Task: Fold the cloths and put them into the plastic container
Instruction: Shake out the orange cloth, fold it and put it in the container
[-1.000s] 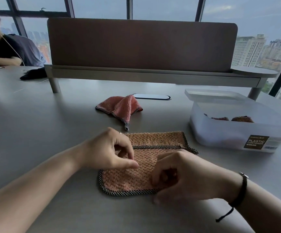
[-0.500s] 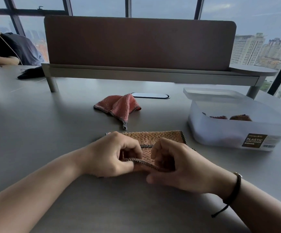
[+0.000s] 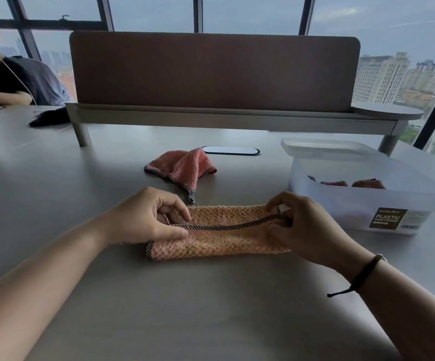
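Both forearms reach in low over the grey table [image 3: 55, 204], the left hand [image 3: 143, 217] and right hand [image 3: 307, 230] each apparently pinching one end of the orange cloth [image 3: 221, 243], whose checkered hem runs between their curled fingertips.

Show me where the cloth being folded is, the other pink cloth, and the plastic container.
Cloth being folded [image 3: 219, 243], head view, on its near folded layer between the hands.
Crumpled pink cloth [image 3: 182, 168], head view, on its bunched middle.
Plastic container [image 3: 354, 201], head view, on its near translucent wall left of the label.
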`<state>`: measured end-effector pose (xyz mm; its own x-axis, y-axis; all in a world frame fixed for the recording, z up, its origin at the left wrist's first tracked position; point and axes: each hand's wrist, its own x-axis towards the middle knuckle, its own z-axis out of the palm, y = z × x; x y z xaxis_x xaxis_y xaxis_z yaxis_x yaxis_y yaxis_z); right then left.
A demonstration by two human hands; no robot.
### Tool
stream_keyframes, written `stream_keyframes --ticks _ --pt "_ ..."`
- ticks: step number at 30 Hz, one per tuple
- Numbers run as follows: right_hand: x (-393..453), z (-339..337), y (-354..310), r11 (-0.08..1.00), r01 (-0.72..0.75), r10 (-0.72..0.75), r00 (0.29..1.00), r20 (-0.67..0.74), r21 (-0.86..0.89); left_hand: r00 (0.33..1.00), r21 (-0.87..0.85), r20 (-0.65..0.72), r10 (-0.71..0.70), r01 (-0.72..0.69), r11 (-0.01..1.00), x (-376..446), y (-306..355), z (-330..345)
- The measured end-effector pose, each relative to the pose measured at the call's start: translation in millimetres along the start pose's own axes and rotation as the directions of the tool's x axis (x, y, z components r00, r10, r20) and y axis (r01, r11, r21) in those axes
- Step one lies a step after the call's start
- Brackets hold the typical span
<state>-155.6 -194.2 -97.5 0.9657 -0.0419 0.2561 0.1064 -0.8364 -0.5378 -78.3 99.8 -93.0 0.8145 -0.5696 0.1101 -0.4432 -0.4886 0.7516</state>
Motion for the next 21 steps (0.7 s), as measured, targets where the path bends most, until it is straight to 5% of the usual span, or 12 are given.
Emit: stream_keyframes --ticks 7,15,21 --pt "-1 1 0 0.989 0.026 -0.029 0.999 -0.020 -0.143 0.999 0.068 -0.031 0.012 -0.010 0.998 2 -6 -3" --pt "-7 1 -9 0.925 0.000 -0.063 0.986 -0.153 -0.379 0.984 0.423 -0.052 0.168 -0.131 0.897 3 -8 -3" --pt "-11 18 -21 0.912 -0.045 -0.002 0.993 -0.116 -0.408 0.993 0.249 0.064 0.103 -0.116 0.962 -3 16 12"
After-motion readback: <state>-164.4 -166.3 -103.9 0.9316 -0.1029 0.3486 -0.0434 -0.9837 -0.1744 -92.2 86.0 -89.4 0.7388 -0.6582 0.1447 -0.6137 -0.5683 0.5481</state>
